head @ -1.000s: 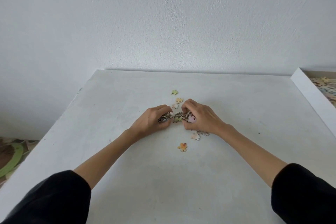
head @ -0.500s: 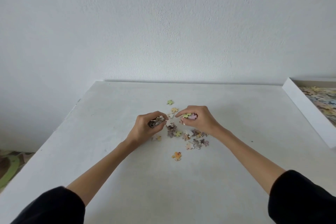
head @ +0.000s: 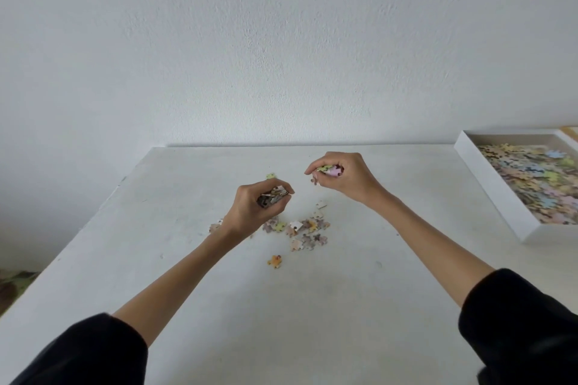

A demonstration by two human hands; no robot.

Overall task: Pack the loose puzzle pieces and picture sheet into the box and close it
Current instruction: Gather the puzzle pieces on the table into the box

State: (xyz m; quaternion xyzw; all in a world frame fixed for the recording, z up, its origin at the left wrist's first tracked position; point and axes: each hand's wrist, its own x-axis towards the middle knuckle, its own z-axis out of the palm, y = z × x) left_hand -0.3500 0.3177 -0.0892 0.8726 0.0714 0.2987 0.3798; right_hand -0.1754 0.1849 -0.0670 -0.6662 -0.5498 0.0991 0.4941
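Now: your left hand [head: 250, 212] is curled round a stack [head: 272, 195] of pieces, raised off the table [head: 312, 306]. Your right hand [head: 347, 176] pinches a few pastel pieces [head: 331, 169], one dangling at the fingertips. The pile [head: 300, 230] lies loose on the table below the hands, just right of the left wrist. An orange piece [head: 275, 261] sits apart, nearer you. The box [head: 488, 184] stands open at the table's right edge, part filled, long axis running away from you. It lies right of both hands. Your right hand is nearer; the left must cross over the pile. Picture sheet not seen.
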